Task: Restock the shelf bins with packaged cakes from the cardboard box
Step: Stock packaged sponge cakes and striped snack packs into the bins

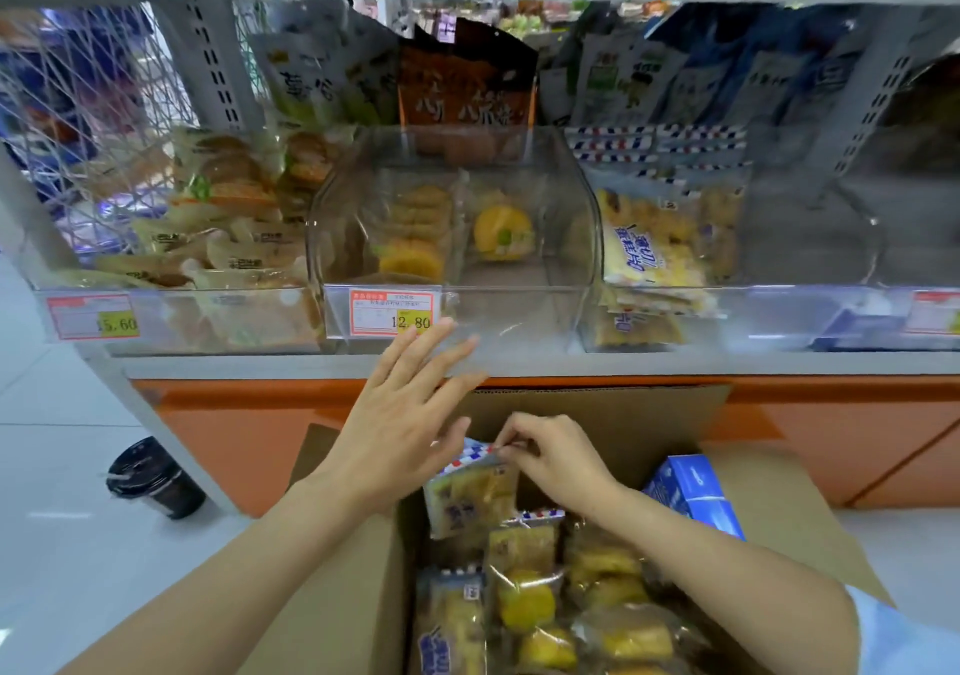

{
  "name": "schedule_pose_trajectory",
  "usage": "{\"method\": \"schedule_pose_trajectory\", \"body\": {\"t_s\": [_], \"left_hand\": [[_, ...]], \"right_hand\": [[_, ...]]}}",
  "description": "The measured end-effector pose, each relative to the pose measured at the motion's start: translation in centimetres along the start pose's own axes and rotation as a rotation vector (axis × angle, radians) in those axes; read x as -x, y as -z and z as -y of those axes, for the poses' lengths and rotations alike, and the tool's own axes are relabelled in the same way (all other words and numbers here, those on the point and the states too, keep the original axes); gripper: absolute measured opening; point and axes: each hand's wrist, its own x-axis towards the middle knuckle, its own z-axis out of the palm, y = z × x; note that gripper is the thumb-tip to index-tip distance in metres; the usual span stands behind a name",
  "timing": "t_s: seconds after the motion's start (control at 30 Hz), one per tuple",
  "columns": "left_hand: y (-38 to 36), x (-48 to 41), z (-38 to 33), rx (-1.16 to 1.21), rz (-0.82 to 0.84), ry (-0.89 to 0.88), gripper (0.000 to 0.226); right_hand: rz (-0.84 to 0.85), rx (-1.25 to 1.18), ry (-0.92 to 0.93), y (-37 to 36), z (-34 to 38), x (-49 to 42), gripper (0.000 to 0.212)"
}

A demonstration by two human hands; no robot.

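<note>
- Our right hand pinched the top seal of a cake packet standing upright in the box.
- Our left hand hovered beside it, fingers spread.
- The matching bin lay up and to the right, nearer the right hand.

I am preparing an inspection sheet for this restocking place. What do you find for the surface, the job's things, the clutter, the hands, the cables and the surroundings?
Surface: grey shelf ledge carrying clear bins side by side.
Job's things: cardboard box open below the shelf, full of packaged cakes; one cake packet with a striped edge upright in it; middle bin sparsely filled; right bin holding similar striped packets.
Clutter: dark cup on the floor; blue carton at the box's right side.
Hands: right hand pinches the packet's top seam; left hand open, fingers straight, before the middle bin.
Cables: nothing seen.
Surroundings: pale floor, orange base panel under the shelf.
</note>
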Motion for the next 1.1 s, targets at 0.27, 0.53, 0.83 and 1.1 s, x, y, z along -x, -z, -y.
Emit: {"method": "schedule_pose_trajectory", "body": {"t_s": [0.27,0.53,0.83,1.1], "left_hand": [[3.0,-5.1,-4.3,0.279,0.411,0.294,0.090],[8.0,-16.3,-8.3,0.463,0.237,0.294,0.042],[7.3,-29.5,-8.4,0.810,-0.030,0.514,0.055],[-0.9,-35.3,-10.1,0.453,0.200,0.429,0.076]], "right_hand": [[-0.177,-0.105,0.215,12.7,4.8,2.0,0.004],[-0.336,-0.215,0.314,24.9,5.2,3.3,0.011],[-0.740,-0.198,0.062,34.3,-3.3,-0.2,0.033],[-0.487,-0.102,0.011,31.5,-8.5,-1.8,0.064]]}}
